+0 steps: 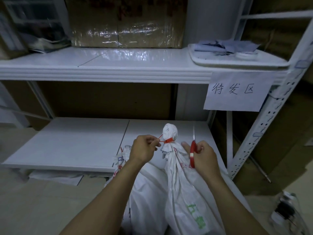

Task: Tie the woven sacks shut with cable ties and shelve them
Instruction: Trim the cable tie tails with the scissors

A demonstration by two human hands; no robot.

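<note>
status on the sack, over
Left hand pinches cable tie tail. Right hand grips scissors. Sack neck cinched, not yet shelved. Second sack leans alongside.

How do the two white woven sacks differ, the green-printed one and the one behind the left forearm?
The green-printed sack stands taller; the left sack sits lower. The left hand pinches the red cable tie on the green-printed sack; no hand holds the left sack. Both are white with gathered necks.

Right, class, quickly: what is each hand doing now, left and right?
Left hand: pinches the tail of the red cable tie on the sack.
Right hand: holds the red-handled scissors.
</note>
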